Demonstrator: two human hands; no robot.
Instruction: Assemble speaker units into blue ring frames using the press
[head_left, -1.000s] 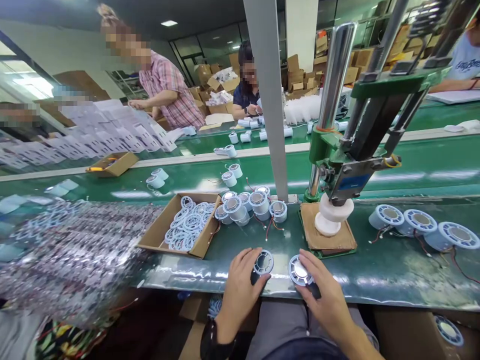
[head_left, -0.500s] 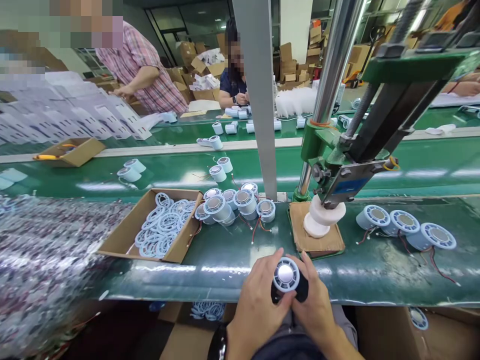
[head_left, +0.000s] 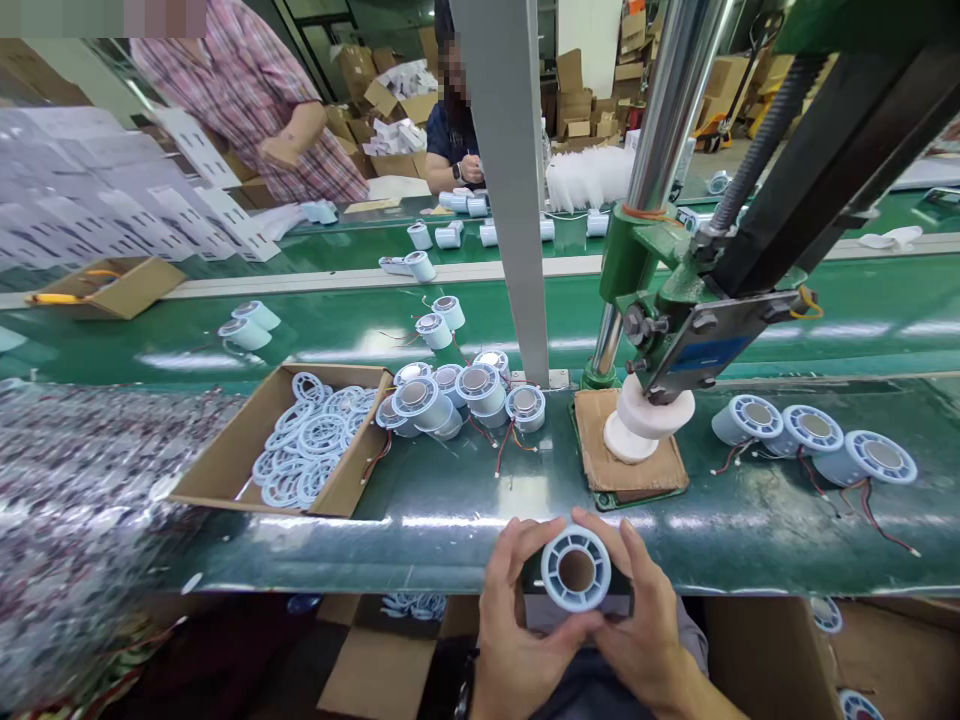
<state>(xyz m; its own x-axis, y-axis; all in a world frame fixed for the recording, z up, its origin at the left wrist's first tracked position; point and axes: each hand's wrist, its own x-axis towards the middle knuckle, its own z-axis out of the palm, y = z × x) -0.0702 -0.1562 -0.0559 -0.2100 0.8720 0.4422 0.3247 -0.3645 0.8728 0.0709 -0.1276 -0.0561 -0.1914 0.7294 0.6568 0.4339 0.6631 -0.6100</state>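
Between my two hands, at the front edge of the bench, is a light-blue round motor housing (head_left: 576, 570) with a slotted rim and a brownish round centre facing me. My left hand (head_left: 517, 620) grips its left side and my right hand (head_left: 645, 620) its right side, thumbs meeting below it. Just beyond stands a green press with a white round press head (head_left: 656, 410) above a white round base (head_left: 630, 440) on a cardboard pad (head_left: 600, 485). Several similar housings with thin wires (head_left: 480, 385) are clustered to the left of the press.
An open carton (head_left: 195, 475) of light-blue rings stands left. Three wired housings (head_left: 810, 428) sit right of the press. A grey post (head_left: 510, 190) rises behind the bench. Bubble-wrapped material (head_left: 105, 480) lies far left. Two people are across the green conveyor (head_left: 337, 320).
The housing has turned in my hands, so its centre shows brownish instead of bright silver, and its rim faces me more fully. My fingers have shifted around it. The view has moved slightly.
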